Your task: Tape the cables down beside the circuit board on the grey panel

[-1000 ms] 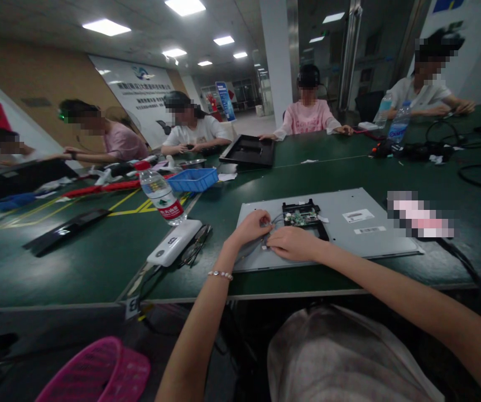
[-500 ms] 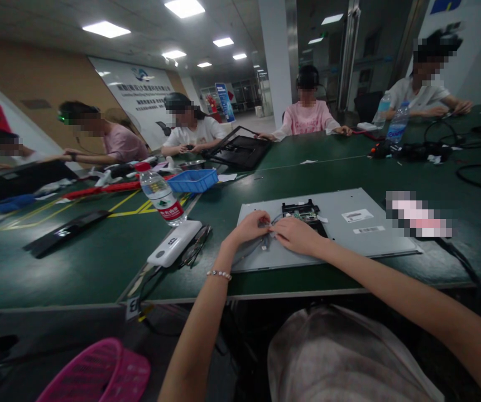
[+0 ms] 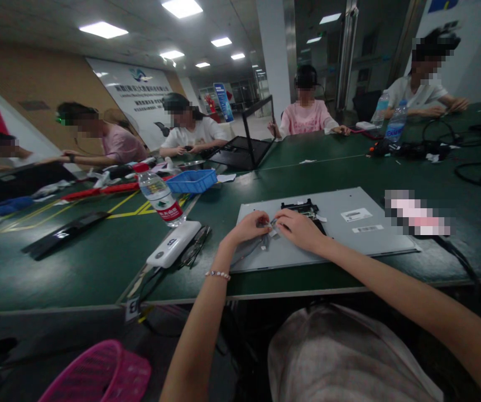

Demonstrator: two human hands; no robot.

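Note:
A grey metal panel [image 3: 349, 234] lies flat on the green table [image 3: 98, 262] in front of me. A black module with a circuit board [image 3: 301, 207] sits near its middle. Thin wires [image 3: 261, 243] run from that module toward the panel's left part. My left hand [image 3: 246, 228] and my right hand [image 3: 301, 229] meet over these wires, fingertips pinched on a small connector between them. My right hand hides most of the circuit board.
A water bottle [image 3: 160, 196], a white power bank [image 3: 174, 243] and glasses [image 3: 194, 251] lie left of the panel. A blue tray [image 3: 192, 180] stands further back. Several people sit around the table; one across lifts a black frame [image 3: 257, 120]. A pink basket [image 3: 98, 377] sits below.
My right hand has moved up and left across the panel to meet my left hand at the wires. The person across has raised the black frame from flat to upright.

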